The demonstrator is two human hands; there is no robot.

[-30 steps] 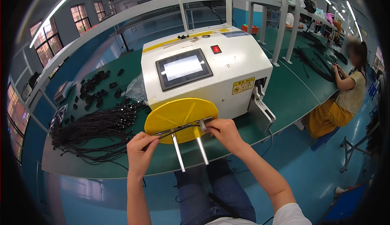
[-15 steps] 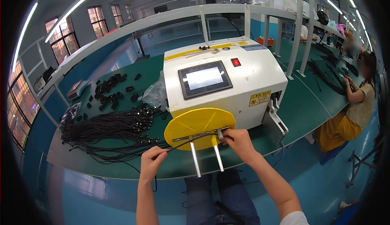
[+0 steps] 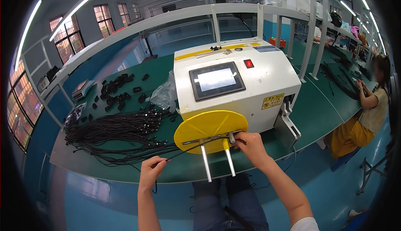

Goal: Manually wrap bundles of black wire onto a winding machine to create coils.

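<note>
A black cable (image 3: 184, 151) runs across the front of a yellow disc (image 3: 211, 124) on a white machine (image 3: 255, 80). Left of the disc, my left hand (image 3: 152, 169) pinches this cable between thumb and fingers, and a length hangs below. My right hand (image 3: 249, 145) is closed at the disc's right edge, fingers on the cable's end beside a small grey clip (image 3: 232, 137); the fingers hide the end itself. Two metal rods (image 3: 206, 164) stick out from the disc towards me, with the cable passing behind or over their bases; I cannot tell which.
A bundle of black cables (image 3: 112, 133) lies left of the machine, with several small black parts (image 3: 115, 89) and a clear plastic bag (image 3: 165, 93) behind it. The green table (image 3: 321, 101) extends right, where another person (image 3: 371, 101) sits handling black cables. A grey shelf frame (image 3: 167, 12) stands behind.
My left hand has moved left and slightly down, away from the disc, drawing the cable straighter. My right hand stays at the disc's edge. The whole view has shifted slightly.
</note>
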